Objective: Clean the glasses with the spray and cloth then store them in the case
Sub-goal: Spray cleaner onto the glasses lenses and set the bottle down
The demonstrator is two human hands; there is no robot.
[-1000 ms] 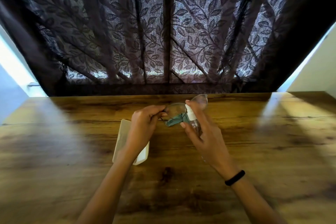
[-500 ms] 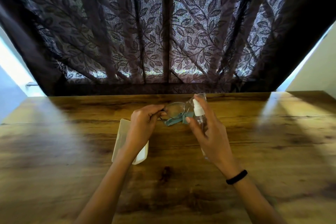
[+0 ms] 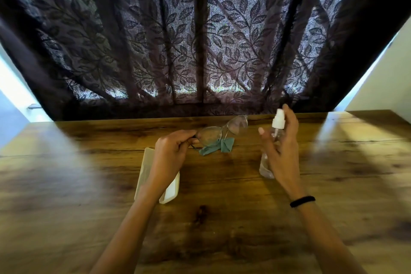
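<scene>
The left hand (image 3: 170, 151) pinches the clear-framed glasses (image 3: 222, 130) by 1 end above the crumpled teal cloth (image 3: 216, 148). The right hand (image 3: 281, 147) grips the clear, white-capped spray bottle (image 3: 274, 134) upright, well apart from them. The cream oblong case (image 3: 144, 171) lies under the left wrist.

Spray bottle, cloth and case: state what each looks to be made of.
Spray bottle, in the right hand: clear body, probably plastic, since the fingers show through it; opaque white pump head.
Cloth: soft teal fabric, likely microfibre; it lies crumpled in folds, matte.
Case: cream, smooth, rounded corners, a hard shell by its look; plastic or coated, I cannot tell which.
</scene>
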